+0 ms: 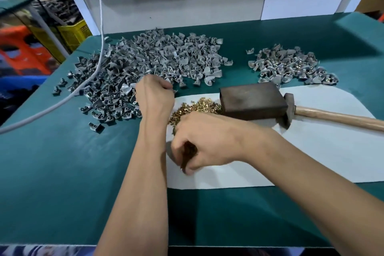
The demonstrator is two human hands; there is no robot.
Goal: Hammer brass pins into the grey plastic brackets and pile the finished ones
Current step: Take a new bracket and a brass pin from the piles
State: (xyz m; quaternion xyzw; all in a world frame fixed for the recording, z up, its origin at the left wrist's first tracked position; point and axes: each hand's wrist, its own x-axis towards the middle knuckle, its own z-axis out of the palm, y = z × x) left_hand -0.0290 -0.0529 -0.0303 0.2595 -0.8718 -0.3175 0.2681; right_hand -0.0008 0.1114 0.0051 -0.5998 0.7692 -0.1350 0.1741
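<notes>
Right hand: the right hand (204, 141) hung nearest, over the white sheet (311, 151), fingers (188, 170) curled down at the near edge of the brass pins (199, 106); it seemed to pinch a few, though the knuckles hid the tips.
Left hand: the left hand (154, 94) reached farther, fingers curled into the near edge of the unpinned bracket heap (145, 62); whether it already held a bracket I could not tell.
Pins: small, hard and smooth, likely to roll and slip; best taken singly by the shank.
Brackets: light, stiff grey plastic with curved wings; best held by the flat foot so the hole faces up.
Block: a dark steel block (252, 100) sat on the sheet beside the pins.
Hammer: the hammer (311, 113) lay untouched against the block.
Finished pile: the finished brackets (291, 66) lay far right on the green desk (62, 172), well apart from the big heap.
</notes>
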